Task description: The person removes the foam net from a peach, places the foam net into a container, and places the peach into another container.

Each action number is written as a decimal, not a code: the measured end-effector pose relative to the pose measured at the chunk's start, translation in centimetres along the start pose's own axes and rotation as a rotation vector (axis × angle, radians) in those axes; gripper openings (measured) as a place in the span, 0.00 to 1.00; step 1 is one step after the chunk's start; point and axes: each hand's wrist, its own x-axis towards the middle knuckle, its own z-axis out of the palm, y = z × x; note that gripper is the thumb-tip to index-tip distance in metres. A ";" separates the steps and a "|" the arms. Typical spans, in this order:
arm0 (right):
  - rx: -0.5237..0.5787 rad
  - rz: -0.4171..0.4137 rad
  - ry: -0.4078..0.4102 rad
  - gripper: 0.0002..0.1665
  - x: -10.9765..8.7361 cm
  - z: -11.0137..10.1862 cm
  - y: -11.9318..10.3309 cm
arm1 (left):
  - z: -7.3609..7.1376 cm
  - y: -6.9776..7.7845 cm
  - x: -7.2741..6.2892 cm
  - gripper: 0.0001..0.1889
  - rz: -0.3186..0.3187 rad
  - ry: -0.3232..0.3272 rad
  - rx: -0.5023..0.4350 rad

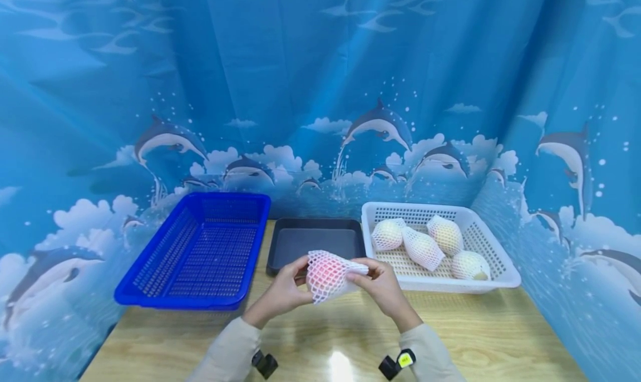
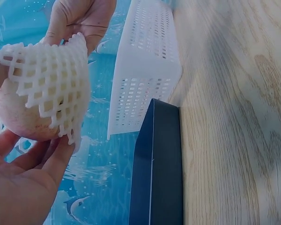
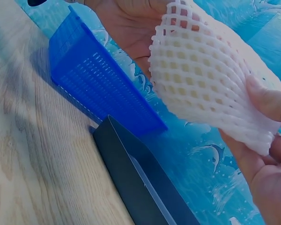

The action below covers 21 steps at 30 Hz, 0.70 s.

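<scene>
A round pinkish-red fruit point(image 1: 324, 270) is held up above the table, partly covered by a white foam net sleeve point(image 2: 49, 77). My left hand point(image 1: 286, 288) grips the fruit and the open edge of the net from the left; bare speckled skin point(image 2: 25, 115) shows below that edge in the left wrist view. On the other side my right hand point(image 1: 381, 286) pinches the gathered end of the net between thumb and fingers. The right wrist view shows the net point(image 3: 201, 75) stretched between both hands. The fruit's exact kind is hard to tell.
Behind the hands lies a dark shallow tray point(image 1: 316, 223). At the left stands a blue perforated basket point(image 1: 131, 293). A white perforated basket point(image 1: 501, 279) at the right holds several pale fruits point(image 1: 445, 237) in foam nets. A dolphin-print curtain point(image 1: 310, 92) closes off the back.
</scene>
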 end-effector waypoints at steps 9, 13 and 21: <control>0.009 0.006 0.021 0.19 0.3 0.1 -0.1 | -0.6 0.1 -0.1 0.33 0.041 -0.023 -0.019; 0.009 0.001 0.025 0.19 0.3 0.1 -0.2 | -0.7 0.0 -0.1 0.35 0.031 -0.030 -0.035; 0.030 0.007 0.042 0.19 0.4 0.1 -0.1 | -1.0 0.1 -0.4 0.36 -0.014 -0.034 -0.012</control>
